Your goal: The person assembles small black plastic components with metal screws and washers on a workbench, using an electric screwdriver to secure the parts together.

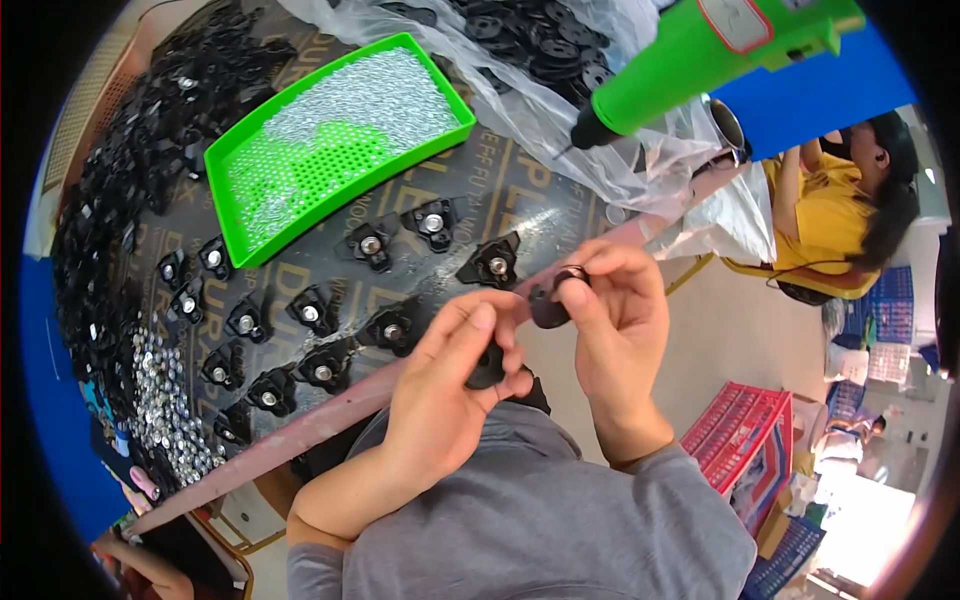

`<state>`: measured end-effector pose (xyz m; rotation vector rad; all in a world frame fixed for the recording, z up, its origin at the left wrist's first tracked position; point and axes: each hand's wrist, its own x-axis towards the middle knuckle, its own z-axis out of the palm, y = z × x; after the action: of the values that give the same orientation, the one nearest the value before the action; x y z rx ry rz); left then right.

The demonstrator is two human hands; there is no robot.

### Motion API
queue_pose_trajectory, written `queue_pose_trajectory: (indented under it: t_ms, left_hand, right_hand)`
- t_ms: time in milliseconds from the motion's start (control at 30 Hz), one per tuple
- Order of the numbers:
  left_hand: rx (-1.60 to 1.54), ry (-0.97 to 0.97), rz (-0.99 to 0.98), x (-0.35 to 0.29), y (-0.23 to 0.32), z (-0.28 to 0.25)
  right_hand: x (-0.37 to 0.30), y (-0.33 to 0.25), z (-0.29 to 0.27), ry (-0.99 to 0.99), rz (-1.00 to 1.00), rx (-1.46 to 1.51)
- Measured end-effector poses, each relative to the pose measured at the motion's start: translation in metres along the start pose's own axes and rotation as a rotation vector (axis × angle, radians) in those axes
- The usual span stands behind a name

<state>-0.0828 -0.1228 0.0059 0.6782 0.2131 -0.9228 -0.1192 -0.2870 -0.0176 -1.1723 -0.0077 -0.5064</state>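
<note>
My right hand [622,325] pinches a round black plastic disc [547,309] with holes in it, just past the table's front edge. My left hand [435,385] has its fingers curled around a black part [487,368], mostly hidden; its fingertips come close to the disc. Nearest to both hands on the tabletop is a black plastic assembly [497,265] with a silver round piece at its centre. Several like it are spread to the left, among them another black assembly [323,372].
A green tray [238,240] of small silver screws lies mid-table. A green electric screwdriver [680,65] hangs at upper right. Black parts [130,190] heap at left, above silver pieces [170,405]. A clear bag [600,165] lies by black discs [560,45]. A yellow-shirted person [825,205] sits right.
</note>
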Motion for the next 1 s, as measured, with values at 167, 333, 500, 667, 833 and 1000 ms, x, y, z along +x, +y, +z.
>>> queue_pose_trajectory:
  t_ms: [167, 333, 500, 667, 833, 1000]
  left_hand:
    - [0.442, -0.042, 0.199, 0.005, -0.022, 0.000]
    - [0.451, 0.005, 0.298, 0.009, -0.023, -0.004]
    - [0.494, 0.018, 0.250, 0.008, -0.019, -0.006]
    - [0.622, -0.014, 0.292, 0.010, -0.026, -0.020]
    - [0.575, 0.059, 0.287, 0.008, -0.024, -0.011]
    - [0.876, 0.000, 0.427, 0.008, -0.021, -0.018]
  right_hand:
    - [0.002, -0.001, 0.000, 0.008, 0.063, -0.055]
    - [0.004, -0.008, -0.005, 0.067, 0.114, -0.154]
    - [0.017, -0.037, -0.013, -0.333, -0.083, -0.742]
    - [0.016, -0.039, -0.010, -0.548, -0.181, -0.988]
    - [0.012, -0.037, -0.010, -0.423, -0.110, -0.963]
    - [0.016, -0.043, -0.012, -0.492, -0.142, -1.016]
